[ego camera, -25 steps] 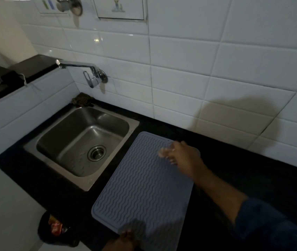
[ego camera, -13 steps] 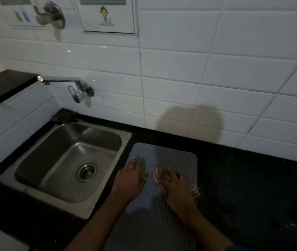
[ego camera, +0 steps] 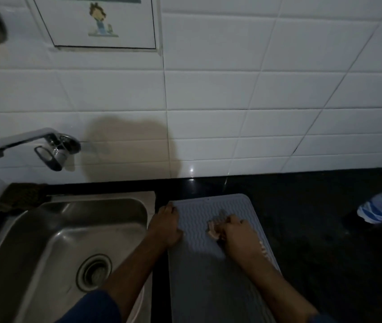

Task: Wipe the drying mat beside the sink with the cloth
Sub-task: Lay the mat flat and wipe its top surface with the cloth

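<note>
A grey ribbed drying mat [ego camera: 206, 280] lies on the black counter just right of the steel sink [ego camera: 45, 241]. My right hand [ego camera: 238, 236] presses down on the mat's far half, closed over a small pale cloth [ego camera: 214, 229] that shows at my fingertips. The cloth's other end peeks out near my wrist. My left hand [ego camera: 165, 223] rests flat on the mat's left edge near the far corner, fingers spread, holding nothing.
A chrome tap [ego camera: 31, 145] sticks out of the white tiled wall above the sink. A dark scrubbing cloth [ego camera: 20, 197] sits behind the sink's far left corner. A plastic bottle with a blue label [ego camera: 380, 206] lies on the black counter [ego camera: 325, 229] at right.
The view has moved closer and to the right. My left hand has slid from the mat's middle to its left edge. My right hand with the cloth has shifted toward the mat's far right.
</note>
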